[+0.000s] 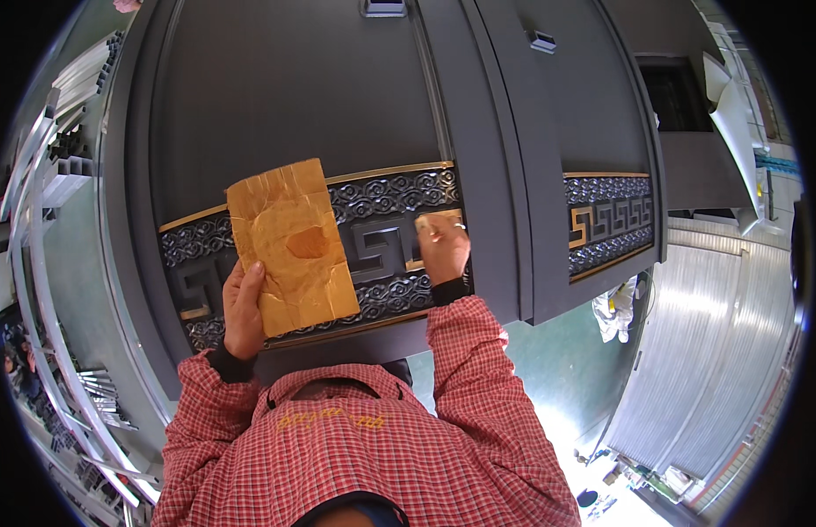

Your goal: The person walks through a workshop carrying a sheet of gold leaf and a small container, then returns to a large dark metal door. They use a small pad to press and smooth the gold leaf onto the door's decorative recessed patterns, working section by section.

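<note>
My left hand (243,303) grips a creased piece of brown cardboard (272,206) by its lower left edge, thumb on the front. A darker orange-brown patch marks the cardboard's middle. My right hand (445,250) is closed against the right end of a dark panel's relief band, its fingers bunched and slightly blurred. Whatever they hold, if anything, is too small to make out. Beside those fingers, part of the raised key pattern (382,249) shows gold; the rest of it is dark. A gold strip (390,171) edges the band, and swirled dark moulding (395,191) runs along it.
A second dark panel (575,114) to the right carries a similar band with a gold key shape (581,227). Metal profiles (74,171) stand on racks at the left. Ribbed translucent sheeting (689,334) and a white bag-like bundle (615,309) lie at the right, near the green floor (540,378).
</note>
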The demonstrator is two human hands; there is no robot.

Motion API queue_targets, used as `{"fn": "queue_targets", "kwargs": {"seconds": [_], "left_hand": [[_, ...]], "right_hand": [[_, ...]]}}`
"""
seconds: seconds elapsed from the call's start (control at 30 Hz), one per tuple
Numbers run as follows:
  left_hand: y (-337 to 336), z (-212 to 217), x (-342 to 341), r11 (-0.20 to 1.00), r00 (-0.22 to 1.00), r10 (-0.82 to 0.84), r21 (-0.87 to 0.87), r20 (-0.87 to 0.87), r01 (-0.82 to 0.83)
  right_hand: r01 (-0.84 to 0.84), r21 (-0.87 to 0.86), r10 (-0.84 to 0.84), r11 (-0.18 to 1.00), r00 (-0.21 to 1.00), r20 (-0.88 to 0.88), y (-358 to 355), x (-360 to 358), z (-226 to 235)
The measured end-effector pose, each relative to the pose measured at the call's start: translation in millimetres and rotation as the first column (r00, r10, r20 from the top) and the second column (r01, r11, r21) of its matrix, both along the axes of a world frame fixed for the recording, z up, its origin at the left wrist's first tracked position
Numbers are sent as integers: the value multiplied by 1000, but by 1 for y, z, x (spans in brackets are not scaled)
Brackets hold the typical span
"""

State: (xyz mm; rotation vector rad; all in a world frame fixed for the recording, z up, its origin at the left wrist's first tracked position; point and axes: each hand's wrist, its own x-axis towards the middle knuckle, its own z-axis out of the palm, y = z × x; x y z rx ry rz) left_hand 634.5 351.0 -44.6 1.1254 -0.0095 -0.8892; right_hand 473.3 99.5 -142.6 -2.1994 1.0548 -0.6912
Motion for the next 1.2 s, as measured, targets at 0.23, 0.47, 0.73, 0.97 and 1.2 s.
{"fn": "queue_targets", "kwargs": {"seconds": [0.23,0.47,0.73,0.97,1.2], "left_hand": [[0,3,1,1000,1000,-8,-11,10,8],[2,3,1,1000,1000,5,-4,26,-5],[5,6,1,1000,999,13,0,36,-13],[4,5,0,1000,999,26,-3,47,-26],[5,7,0,1000,999,25,9,45,-25]], "right_hand": [[167,-178,-198,970,964,-177,-18,-12,1],[181,-46,-185,982,977,-103,-17,-3,20],[181,-129,-204,975,960,-193,-19,-11,13],[66,-41,-70,997,989,-128,-13,-7,19],[-101,67,104,993,993,-51,-20,-6,20]]}}
